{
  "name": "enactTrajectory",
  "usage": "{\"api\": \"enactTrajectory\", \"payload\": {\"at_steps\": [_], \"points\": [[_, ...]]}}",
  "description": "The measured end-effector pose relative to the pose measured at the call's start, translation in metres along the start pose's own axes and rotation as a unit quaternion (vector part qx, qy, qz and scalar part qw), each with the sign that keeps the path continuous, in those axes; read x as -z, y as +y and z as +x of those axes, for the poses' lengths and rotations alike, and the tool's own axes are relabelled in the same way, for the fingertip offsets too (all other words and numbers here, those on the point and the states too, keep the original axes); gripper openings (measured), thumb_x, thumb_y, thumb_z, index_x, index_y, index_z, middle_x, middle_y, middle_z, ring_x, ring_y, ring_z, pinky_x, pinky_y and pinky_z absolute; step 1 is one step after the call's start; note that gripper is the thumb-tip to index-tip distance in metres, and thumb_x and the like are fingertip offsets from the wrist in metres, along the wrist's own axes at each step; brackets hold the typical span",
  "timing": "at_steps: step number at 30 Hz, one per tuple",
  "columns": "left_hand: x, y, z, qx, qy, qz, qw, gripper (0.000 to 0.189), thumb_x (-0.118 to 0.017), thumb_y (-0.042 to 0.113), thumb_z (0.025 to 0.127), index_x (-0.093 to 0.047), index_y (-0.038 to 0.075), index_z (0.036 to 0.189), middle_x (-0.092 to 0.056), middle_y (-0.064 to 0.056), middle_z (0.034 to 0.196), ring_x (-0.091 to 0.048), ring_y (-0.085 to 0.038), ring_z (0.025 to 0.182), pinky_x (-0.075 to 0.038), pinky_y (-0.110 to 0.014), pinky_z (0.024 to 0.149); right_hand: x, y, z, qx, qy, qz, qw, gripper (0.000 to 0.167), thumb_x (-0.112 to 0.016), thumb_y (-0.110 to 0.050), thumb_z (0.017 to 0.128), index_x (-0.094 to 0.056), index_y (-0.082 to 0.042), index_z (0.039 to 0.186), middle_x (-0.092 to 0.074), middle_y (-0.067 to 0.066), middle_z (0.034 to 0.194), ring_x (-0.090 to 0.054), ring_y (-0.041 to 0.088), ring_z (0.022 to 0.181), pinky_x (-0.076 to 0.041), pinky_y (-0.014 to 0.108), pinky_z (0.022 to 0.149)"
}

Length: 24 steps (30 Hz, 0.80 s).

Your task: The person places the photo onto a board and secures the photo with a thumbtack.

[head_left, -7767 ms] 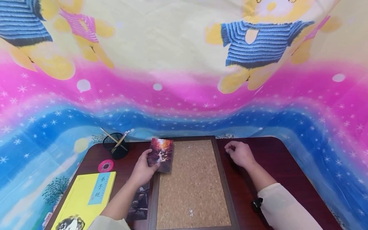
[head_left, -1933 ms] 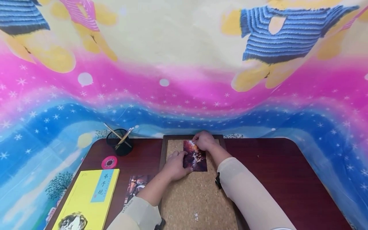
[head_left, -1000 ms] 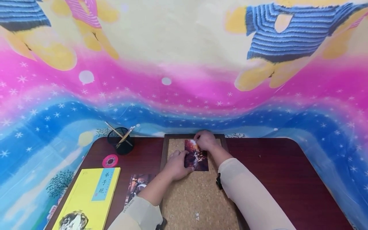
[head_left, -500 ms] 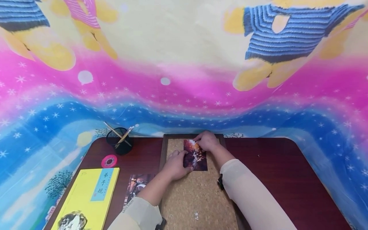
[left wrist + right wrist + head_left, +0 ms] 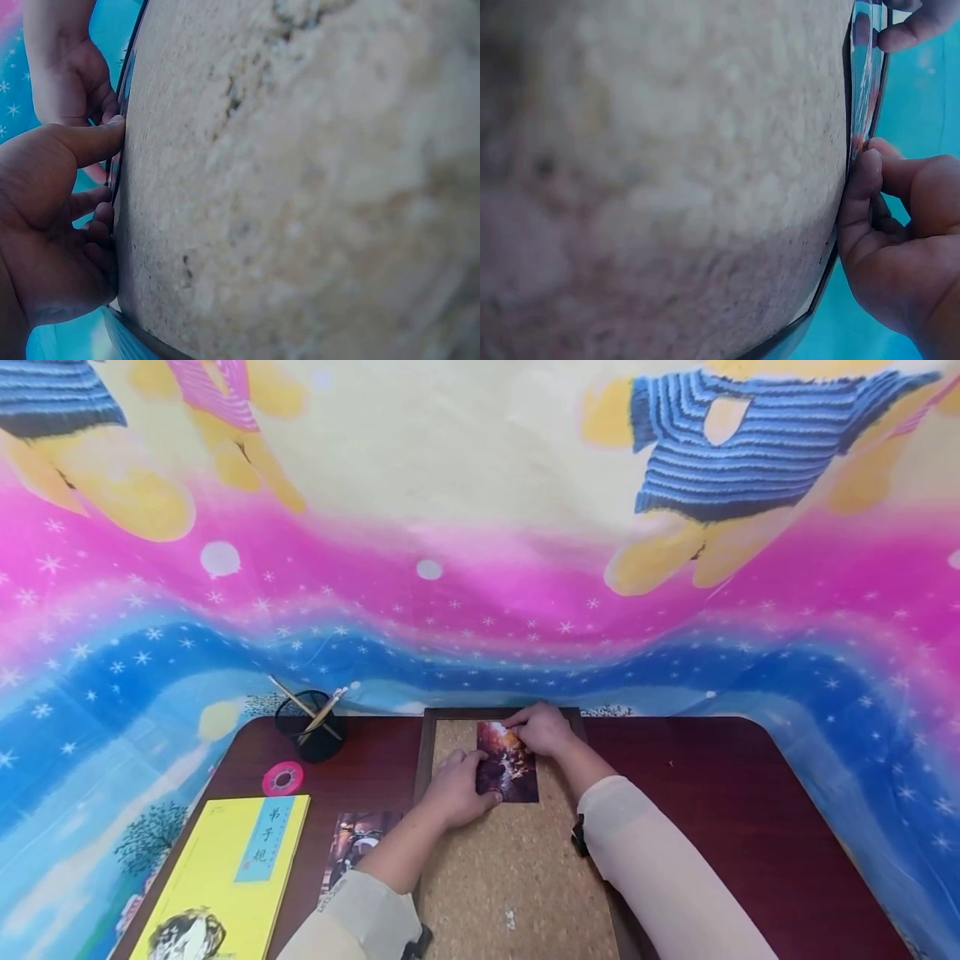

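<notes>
A glossy photo print [image 5: 512, 768] of a sunlit stream lies near the top of a cork board [image 5: 517, 860]. My left hand [image 5: 453, 793] rests at its left side, with the thumb by the lower left corner and the index finger on the left edge. In the left wrist view that thumb and the fingers touch the print's edge. My right hand [image 5: 542, 728] is at the print's top edge. The right wrist view shows this hand's [image 5: 900, 240] thumb and fingertip close together against the print; what lies between them is hidden.
A second photo print [image 5: 356, 843] lies left of the board, partly under my left forearm. Further left are a yellow book [image 5: 217, 860], a pink tape roll [image 5: 282, 778] and a black mesh pen cup [image 5: 311, 739]. A small whitish bit [image 5: 510, 920] sits low on the board.
Earlier my left hand held the print over the board's left edge and my right hand was apart from it. Now both touch it on the board; lately only the right fingers shift slightly.
</notes>
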<state>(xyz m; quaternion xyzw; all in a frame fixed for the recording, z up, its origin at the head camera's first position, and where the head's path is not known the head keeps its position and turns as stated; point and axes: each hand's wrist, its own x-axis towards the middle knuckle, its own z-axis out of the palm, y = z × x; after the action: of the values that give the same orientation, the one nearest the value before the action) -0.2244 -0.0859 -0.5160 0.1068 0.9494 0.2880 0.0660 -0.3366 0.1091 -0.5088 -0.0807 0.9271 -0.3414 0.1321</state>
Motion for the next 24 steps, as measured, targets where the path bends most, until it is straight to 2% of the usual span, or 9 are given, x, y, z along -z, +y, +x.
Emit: {"api": "enactTrajectory", "payload": {"at_steps": [9,17,20,24], "points": [[0.0,-0.001,0.0,0.0,0.0,0.001,1.0,0.073,-0.082,0.04,0.087,-0.055,0.007,0.146,-0.056,-0.017,0.128,-0.053,-0.035,0.12,-0.047,-0.05,0.101,0.001,-0.009,0.001,-0.022,-0.006,-0.038,0.999,0.029,-0.063,-0.013,0.098,-0.081,-0.025,0.117,-0.075,0.0,0.083,-0.065,0.015,0.057,-0.048,0.03,0.056],[0.002,0.0,-0.001,-0.003,-0.002,0.002,1.0,0.073,-0.083,0.04,0.086,-0.056,0.007,0.145,-0.057,-0.016,0.126,-0.056,-0.035,0.118,-0.048,-0.05,0.1,0.001,-0.008,0.001,-0.041,-0.015,0.002,0.999,0.027,-0.064,-0.013,0.101,-0.081,-0.024,0.118,-0.073,0.006,0.118,-0.066,0.017,0.061,-0.051,0.029,0.055],[0.003,0.0,-0.001,-0.003,-0.002,0.004,1.0,0.072,-0.083,0.04,0.086,-0.057,0.007,0.145,-0.058,-0.016,0.127,-0.057,-0.035,0.118,-0.049,-0.05,0.1,0.002,-0.004,0.002,-0.039,-0.019,0.017,0.9989,0.026,-0.064,-0.012,0.101,-0.081,-0.024,0.118,-0.072,0.008,0.119,-0.067,0.017,0.063,-0.053,0.03,0.056],[0.003,0.0,-0.001,-0.002,0.0,0.015,0.9999,0.072,-0.083,0.041,0.087,-0.057,0.008,0.145,-0.059,-0.016,0.126,-0.059,-0.035,0.116,-0.05,-0.05,0.099,0.003,0.001,0.001,-0.013,-0.027,0.034,0.999,0.025,-0.065,-0.012,0.102,-0.08,-0.021,0.12,-0.072,0.009,0.117,-0.067,0.018,0.062,-0.055,0.031,0.058]]}}
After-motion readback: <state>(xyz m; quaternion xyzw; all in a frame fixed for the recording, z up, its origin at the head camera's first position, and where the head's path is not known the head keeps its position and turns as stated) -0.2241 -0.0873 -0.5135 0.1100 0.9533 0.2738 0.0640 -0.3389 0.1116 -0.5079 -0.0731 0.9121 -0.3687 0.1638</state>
